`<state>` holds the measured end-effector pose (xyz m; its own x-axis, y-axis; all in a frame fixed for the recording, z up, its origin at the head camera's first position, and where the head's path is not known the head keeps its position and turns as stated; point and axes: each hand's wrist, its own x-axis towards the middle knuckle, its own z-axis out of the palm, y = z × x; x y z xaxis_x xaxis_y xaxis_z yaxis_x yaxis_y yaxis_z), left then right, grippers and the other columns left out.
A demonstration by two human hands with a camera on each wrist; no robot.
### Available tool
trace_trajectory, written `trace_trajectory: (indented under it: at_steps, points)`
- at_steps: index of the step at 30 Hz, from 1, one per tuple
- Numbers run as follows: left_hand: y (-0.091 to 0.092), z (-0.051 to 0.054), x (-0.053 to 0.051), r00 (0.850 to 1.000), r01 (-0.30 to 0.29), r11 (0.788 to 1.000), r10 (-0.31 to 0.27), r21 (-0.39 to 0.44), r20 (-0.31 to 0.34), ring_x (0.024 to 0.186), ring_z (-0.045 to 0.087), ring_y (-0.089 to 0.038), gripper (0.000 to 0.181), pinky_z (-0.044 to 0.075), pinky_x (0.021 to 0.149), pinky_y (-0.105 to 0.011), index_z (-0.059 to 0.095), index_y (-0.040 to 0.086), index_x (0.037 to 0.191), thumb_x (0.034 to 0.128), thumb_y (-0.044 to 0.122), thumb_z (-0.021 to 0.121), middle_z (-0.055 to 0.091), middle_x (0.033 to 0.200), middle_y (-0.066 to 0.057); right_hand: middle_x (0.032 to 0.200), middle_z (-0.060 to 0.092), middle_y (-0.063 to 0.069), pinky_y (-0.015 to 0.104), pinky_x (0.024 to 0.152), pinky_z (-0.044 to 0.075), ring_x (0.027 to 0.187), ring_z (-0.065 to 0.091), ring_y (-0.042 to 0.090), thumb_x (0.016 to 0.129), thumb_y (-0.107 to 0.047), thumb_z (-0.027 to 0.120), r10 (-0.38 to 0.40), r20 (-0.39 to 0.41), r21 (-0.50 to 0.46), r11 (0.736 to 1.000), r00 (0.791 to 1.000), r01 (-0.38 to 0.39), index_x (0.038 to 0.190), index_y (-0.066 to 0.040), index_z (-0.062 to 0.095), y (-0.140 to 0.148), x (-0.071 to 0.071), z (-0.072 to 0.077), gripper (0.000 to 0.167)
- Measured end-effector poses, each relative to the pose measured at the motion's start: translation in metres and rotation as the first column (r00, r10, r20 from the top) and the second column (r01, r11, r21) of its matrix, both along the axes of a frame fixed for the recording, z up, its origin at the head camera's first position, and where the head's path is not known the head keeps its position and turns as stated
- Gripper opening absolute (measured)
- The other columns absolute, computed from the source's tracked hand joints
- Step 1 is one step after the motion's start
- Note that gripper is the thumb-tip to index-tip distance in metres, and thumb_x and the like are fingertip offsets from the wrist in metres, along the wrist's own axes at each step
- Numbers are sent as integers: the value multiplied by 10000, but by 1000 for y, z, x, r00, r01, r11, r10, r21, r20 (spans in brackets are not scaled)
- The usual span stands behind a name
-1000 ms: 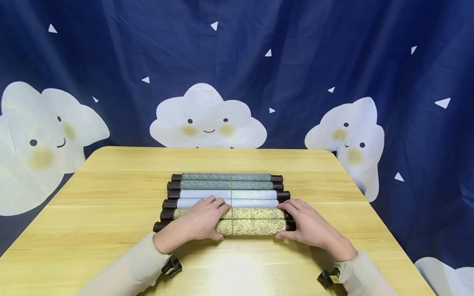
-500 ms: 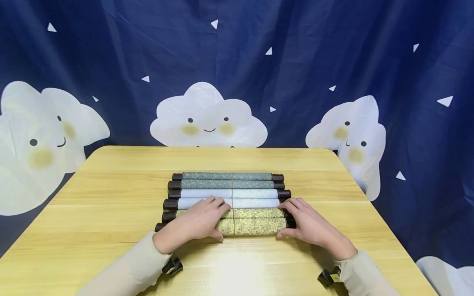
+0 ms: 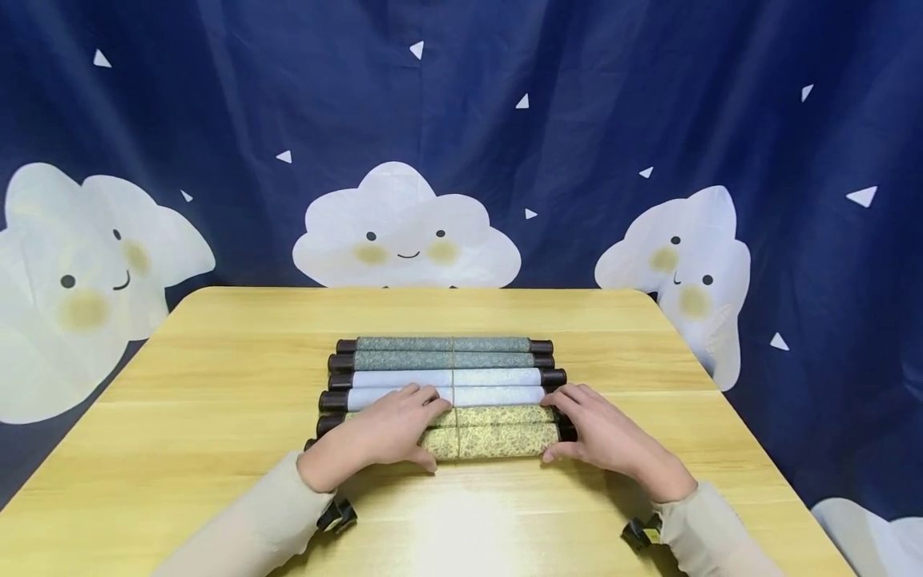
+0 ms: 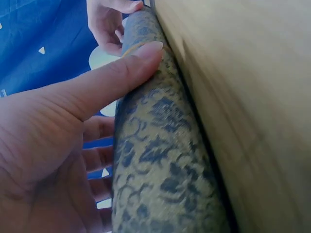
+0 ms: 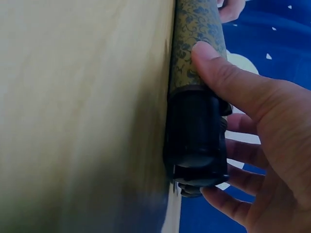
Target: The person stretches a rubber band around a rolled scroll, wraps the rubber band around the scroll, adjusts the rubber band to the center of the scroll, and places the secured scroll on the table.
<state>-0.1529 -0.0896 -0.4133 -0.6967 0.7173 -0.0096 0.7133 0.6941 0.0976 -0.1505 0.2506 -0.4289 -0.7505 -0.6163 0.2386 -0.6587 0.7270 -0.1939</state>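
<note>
Several rolled scrolls with dark end knobs lie side by side on the table. The two nearest are yellow patterned scrolls (image 3: 505, 441), banded together around the middle by a thin elastic band (image 3: 457, 442). My left hand (image 3: 389, 425) grips this pair left of the band, thumb on the near side and fingers over the top. At the right end, my right hand (image 3: 606, 437) holds the same pair; its thumb presses the patterned cover (image 5: 194, 68) beside the black knob (image 5: 194, 126). Behind lie two light blue scrolls (image 3: 497, 395) and two green scrolls (image 3: 490, 361).
The scrolls rest on a light wooden table (image 3: 202, 385) with rounded far corners. A dark blue curtain (image 3: 461, 96) with white clouds and triangles hangs behind it. Black wrist devices (image 3: 336, 515) are strapped near both sleeves.
The yellow scrolls have shifted slightly to the right, with their band, and their left end is more hidden behind my left wrist. Both hands keep nearly the same place.
</note>
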Motion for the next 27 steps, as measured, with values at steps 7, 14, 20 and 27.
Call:
trace_trajectory:
  at_steps: [7,14,20,27]
  points:
    - [-16,6,-6,997,-4,998,0,59,73,1166,531,-236,743,452,1008,-399,521,111,1392,827,560,695,549,1307,-46,1108,593,7,455,961,468,1046,563,198,736,-569,770,5,-7,-11,1000,1000,-5,1262,-134,606,4,0,9,702]
    - [-43,13,-21,1000,-27,992,28,126,-9,1201,531,-289,691,398,1059,-473,550,76,1353,866,553,661,569,1296,-80,1162,602,55,484,961,463,1086,577,272,841,-502,718,-22,-48,-2,1000,999,22,1261,-66,606,7,-10,25,617]
    - [-66,16,-35,995,-76,984,86,164,-57,1192,533,-319,654,372,1065,-528,568,64,1332,878,524,665,582,1280,-106,1203,598,96,502,996,434,1152,547,326,867,-479,699,-49,-40,-4,999,998,49,1267,-44,595,13,-26,37,600]
    - [-94,21,-49,979,-172,966,189,192,-73,1187,517,-375,671,392,1034,-543,558,18,1335,882,497,682,566,1298,-161,1198,592,110,519,1002,414,1145,538,356,880,-464,697,-104,-21,-10,995,994,104,1257,-46,591,26,-49,40,573]
